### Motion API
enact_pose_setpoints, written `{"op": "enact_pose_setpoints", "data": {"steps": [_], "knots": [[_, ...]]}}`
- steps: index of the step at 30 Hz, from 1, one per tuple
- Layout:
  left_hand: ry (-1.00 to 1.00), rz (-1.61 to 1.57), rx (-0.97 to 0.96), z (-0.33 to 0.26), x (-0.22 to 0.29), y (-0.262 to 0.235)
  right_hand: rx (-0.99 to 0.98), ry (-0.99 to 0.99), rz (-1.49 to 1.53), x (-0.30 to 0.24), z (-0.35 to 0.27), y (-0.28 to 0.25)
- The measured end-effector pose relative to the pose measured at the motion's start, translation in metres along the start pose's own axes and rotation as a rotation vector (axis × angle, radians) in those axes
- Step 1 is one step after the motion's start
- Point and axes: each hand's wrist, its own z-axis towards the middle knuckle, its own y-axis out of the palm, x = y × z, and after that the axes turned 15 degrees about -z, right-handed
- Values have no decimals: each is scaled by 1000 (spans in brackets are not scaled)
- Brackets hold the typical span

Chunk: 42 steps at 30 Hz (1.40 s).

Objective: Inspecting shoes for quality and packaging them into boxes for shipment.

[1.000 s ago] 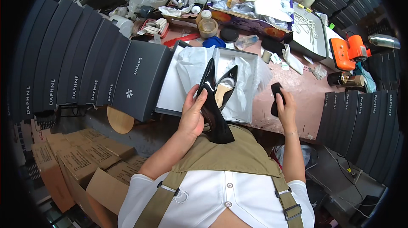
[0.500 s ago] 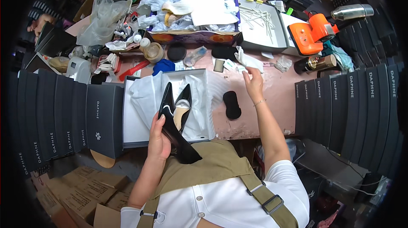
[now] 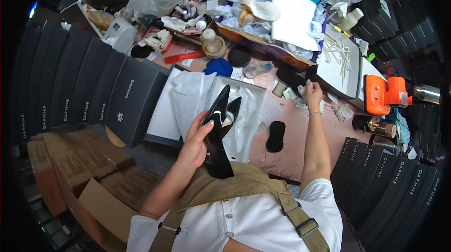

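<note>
My left hand (image 3: pixel 195 139) is closed around a glossy black pointed shoe (image 3: pixel 217 146), held with its toe up in front of my apron. Behind it, a matching black shoe (image 3: pixel 237 106) shows partly over an open shoe box (image 3: pixel 260 93) lined with white tissue paper (image 3: pixel 190 90). Out to the right, the fingers of my right hand (image 3: pixel 314 97) are pinched on a small white cloth (image 3: pixel 302 89), mostly hidden by the hand. Small packets (image 3: pixel 289 93) and a dark pad (image 3: pixel 290 77) lie beside that hand. Nearer to me is a black oblong pad (image 3: pixel 276 136).
Stacked dark shoe boxes (image 3: pixel 84 80) line the left, and more boxes (image 3: pixel 383 177) line the right. A tray of white sticks (image 3: pixel 352 71) and an orange device (image 3: pixel 378 95) stand at far right. Brown cartons (image 3: pixel 80 158) sit low at left.
My right hand has closed on the white cloth that lay by its fingers. The whole view has turned and shifted. My left hand still holds the shoe.
</note>
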Motion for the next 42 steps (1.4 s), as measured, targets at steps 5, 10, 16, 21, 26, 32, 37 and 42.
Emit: {"op": "enact_pose_setpoints", "data": {"steps": [5,10,16,21,26,32,37,42], "knots": [[-13,22,-30,-1,-4,-7,-345,-177,478,-68,-99,-88],[-55,48,-76,-5,-4,-8,-536,-423,470,-145,-244,-146],[-92,77,-120,-14,-3,-13,-273,-712,400,-210,-302,-138],[-145,42,-126,-25,7,-25,-170,-906,148,-226,-319,-131],[-103,55,-119,-30,7,-37,-230,-975,181,-215,-342,-132],[-98,38,-125,-33,13,-40,-123,-995,165,-247,-319,-116],[-64,18,-100,-33,11,-45,-277,-1051,179,-223,-341,-133],[-89,44,-116,-35,8,-41,-217,-1027,192,-243,-324,-124]]}}
